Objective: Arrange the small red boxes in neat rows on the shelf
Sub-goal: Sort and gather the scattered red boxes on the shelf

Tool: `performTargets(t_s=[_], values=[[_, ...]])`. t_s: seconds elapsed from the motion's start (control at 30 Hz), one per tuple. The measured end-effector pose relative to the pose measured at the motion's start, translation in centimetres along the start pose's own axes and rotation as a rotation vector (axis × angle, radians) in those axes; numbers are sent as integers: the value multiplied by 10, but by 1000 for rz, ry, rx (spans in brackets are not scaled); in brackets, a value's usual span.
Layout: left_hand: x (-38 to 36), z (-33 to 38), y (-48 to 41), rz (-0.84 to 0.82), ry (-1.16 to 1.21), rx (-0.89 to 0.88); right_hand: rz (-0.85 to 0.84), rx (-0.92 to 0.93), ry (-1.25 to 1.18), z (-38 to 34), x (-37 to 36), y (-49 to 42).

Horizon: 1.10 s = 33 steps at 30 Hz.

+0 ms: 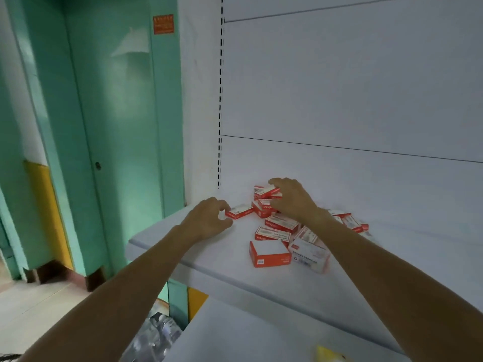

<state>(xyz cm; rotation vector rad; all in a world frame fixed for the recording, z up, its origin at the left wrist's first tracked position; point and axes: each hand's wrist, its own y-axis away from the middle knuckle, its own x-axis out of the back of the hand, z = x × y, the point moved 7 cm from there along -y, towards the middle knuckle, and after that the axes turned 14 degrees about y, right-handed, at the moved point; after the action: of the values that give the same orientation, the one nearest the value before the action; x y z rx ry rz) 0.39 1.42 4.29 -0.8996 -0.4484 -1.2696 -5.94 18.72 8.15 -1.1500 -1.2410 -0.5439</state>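
Several small red-and-white boxes lie in a loose heap on the white shelf. My left hand pinches one small box at the heap's left edge, thumb and fingers curled round its end. My right hand reaches over the back of the heap, fingers curled on a box lying on top of other boxes. A larger red box and a white carton lie nearest the front edge. My right forearm hides part of the heap.
The shelf's white back panel and slotted upright stand behind the heap. A lower white shelf juts out below. A green door and floor lie to the left. Clear plastic wrapping sits under the shelf's left end.
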Motion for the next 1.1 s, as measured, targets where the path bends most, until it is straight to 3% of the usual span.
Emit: performTargets(t_s=[0.37,0.53,1.1], values=[[-36,-25,-58,-54,-37,72,-177,23,145,31,-36,-25],[-39,-29,-67,-123,-11,-1,-208,36,148,30,-43,-32],[-17,1,-52,-139,13,-409,32,-107,329,24,-15,10]])
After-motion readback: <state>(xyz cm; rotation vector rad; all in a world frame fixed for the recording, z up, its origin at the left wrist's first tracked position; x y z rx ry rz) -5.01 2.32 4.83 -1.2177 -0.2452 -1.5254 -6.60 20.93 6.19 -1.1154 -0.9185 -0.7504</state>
